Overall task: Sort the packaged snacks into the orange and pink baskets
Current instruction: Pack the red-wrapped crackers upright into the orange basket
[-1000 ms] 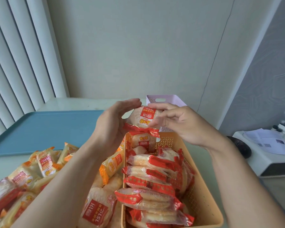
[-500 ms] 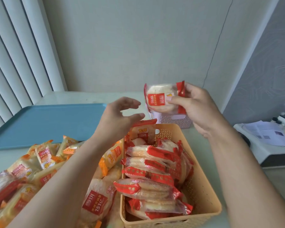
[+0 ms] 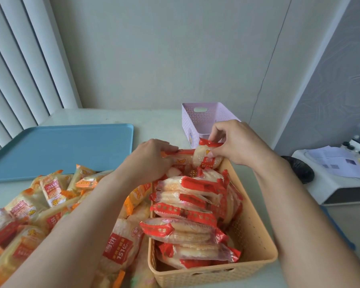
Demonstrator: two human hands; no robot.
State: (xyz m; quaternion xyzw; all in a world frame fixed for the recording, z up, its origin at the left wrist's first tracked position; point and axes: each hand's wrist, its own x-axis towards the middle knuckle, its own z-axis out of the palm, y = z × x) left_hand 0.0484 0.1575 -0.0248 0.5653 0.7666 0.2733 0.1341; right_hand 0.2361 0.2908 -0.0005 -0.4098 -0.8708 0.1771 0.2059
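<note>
At the far end of the orange basket (image 3: 256,260), the right hand (image 3: 237,144) pinches a red-wrapped snack packet (image 3: 206,157) by its top seam, fingers curled onto the crimped red edge. The packet hangs nearly upright, long axis vertical, its lower end already below the basket's far rim and touching the packets standing there. The left hand (image 3: 152,161) is just beside it on the left, fingers curled round the top of another red packet (image 3: 178,156) in the same end of the basket, apparently steadying it. The slot for the held packet lies straight below the right fingers, so the coming move is probably a short push down, then a release. Rows of red packets (image 3: 187,206) fill the rest of the basket. Behind, well clear of both hands, stands the pink basket (image 3: 195,119). Left of the orange basket lies a pile of orange-wrapped packets (image 3: 54,190), nearer the left arm.
</note>
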